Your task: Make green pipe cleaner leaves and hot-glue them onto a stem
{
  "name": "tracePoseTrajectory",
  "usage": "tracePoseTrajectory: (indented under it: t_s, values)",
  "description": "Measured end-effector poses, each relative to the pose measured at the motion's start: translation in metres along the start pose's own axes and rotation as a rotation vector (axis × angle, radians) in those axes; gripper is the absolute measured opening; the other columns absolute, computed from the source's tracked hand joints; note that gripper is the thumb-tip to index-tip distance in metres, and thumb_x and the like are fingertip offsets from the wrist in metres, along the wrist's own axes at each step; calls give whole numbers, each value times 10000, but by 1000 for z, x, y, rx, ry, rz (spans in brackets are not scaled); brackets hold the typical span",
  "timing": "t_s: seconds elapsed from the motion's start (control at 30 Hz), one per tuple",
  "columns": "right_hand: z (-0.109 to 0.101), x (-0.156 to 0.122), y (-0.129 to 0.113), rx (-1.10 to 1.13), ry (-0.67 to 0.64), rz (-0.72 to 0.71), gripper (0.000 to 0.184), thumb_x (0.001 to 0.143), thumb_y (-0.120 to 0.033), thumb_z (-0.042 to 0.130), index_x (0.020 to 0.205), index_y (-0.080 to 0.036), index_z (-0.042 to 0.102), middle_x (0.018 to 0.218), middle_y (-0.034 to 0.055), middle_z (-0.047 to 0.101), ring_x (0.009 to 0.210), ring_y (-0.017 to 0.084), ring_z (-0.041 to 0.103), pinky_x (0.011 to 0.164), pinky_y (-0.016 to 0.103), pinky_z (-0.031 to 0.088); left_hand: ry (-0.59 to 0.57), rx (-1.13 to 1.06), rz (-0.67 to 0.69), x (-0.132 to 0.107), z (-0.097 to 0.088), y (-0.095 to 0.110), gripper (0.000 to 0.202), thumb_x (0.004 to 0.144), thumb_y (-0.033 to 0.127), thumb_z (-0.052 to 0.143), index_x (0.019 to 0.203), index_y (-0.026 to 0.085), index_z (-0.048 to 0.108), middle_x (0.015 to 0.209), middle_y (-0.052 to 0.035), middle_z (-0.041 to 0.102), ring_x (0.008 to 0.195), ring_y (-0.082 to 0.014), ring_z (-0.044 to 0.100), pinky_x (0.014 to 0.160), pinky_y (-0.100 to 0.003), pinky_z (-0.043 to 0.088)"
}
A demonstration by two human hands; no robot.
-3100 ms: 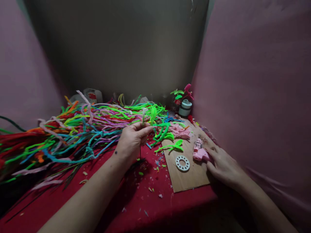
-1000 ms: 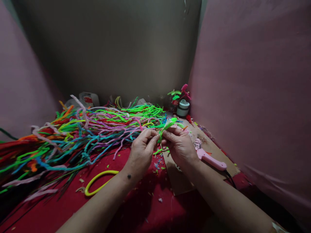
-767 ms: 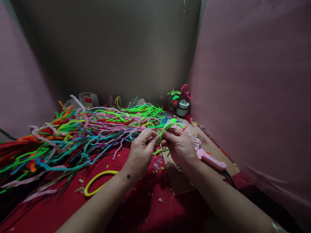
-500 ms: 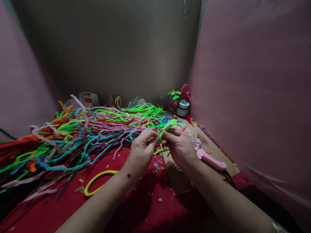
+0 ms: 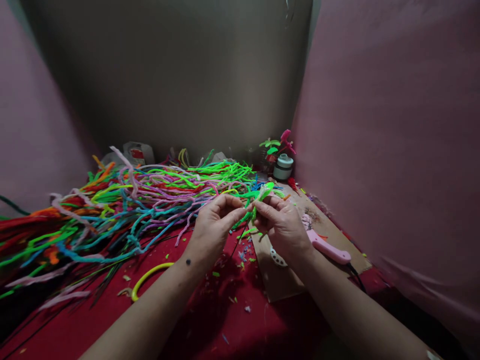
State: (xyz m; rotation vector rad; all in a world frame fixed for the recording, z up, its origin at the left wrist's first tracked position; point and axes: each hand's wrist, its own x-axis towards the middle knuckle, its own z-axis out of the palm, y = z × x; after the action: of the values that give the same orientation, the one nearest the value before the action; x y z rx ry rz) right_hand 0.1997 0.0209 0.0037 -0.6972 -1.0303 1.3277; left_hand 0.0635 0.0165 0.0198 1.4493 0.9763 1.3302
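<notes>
Close together above the table, both my hands work on a bright green fuzzy pipe cleaner piece with a whitish part along it. My right hand pinches it between thumb and fingers, its leaf-like end pointing up and away. On the other side, my left hand has thumb and index fingertip pressed together at the piece's lower green strands, which the fingers partly hide. A thin dark stem slants down beneath the fingertips.
Many coloured pipe cleaners cover the left and back. A cardboard sheet carries a pink corded tool. Behind stands a pale jar near a pink fuzzy flower. A yellow loop lies on red cloth.
My left hand has shifted slightly left and its fingers have straightened a little. My right hand still pinches the green piece, having moved slightly right.
</notes>
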Motion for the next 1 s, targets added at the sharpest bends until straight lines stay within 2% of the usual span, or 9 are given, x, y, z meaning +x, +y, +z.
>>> tracePoseTrajectory:
  t_s: [0.27, 0.57, 0.77, 1.0]
  values:
    - [1, -3, 6, -44, -65, -38, 151, 672, -244, 711, 669, -132, 609, 519, -31, 517, 442, 57, 424, 413, 194, 299, 36, 165, 32, -1, 0, 0, 147, 694, 258, 645, 653, 139, 568, 634, 13, 558, 605, -100, 488, 583, -230, 387]
    - [5, -7, 6, -23, -24, -102, 96, 668, -186, 694, 680, -153, 604, 554, -40, 521, 454, 57, 429, 412, 192, 328, 48, 175, 118, -2, 0, -2, 124, 673, 238, 662, 627, 153, 585, 650, 6, 580, 629, -115, 515, 608, -245, 414]
    - [3, -9, 10, -124, 3, -208, 110, 670, -202, 707, 718, -168, 614, 602, -43, 545, 467, 49, 422, 408, 180, 349, 44, 258, 185, -3, -1, -1, 124, 683, 225, 663, 614, 156, 585, 652, 3, 567, 642, -118, 508, 618, -251, 411]
    - [2, -8, 9, -60, 15, -147, 77, 648, -122, 671, 672, -157, 607, 603, -34, 559, 452, 53, 439, 392, 185, 341, -43, 289, 40, 1, -5, 6, 136, 650, 256, 683, 616, 150, 605, 595, 15, 577, 580, -107, 492, 553, -231, 384]
